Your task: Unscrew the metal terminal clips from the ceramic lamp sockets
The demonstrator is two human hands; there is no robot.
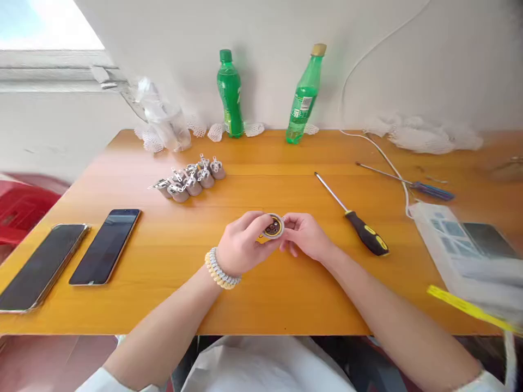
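Observation:
Between the thumb and fingers of my left hand (244,242) is a small round part (273,226) with a pale grey rim and a dark face ringed in yellow. That face is tilted up toward me. My right hand (304,235) is closed in a pinch at the part's right edge, where a small shiny bit shows; I cannot make out what that is. Further back on the left stands a cluster of several grey cylindrical parts (193,185) with metal strips sticking up. To the right lies a black-and-yellow screwdriver (365,231), its shaft pointing to the back left.
Two phones (106,247) lie at the left. A green bottle (230,95) and a leaning green bottle (303,100) stand by the wall among white foam netting (216,132). At the right are a blue-handled screwdriver (431,190), a white cable (388,158) and a plastic bag (441,234).

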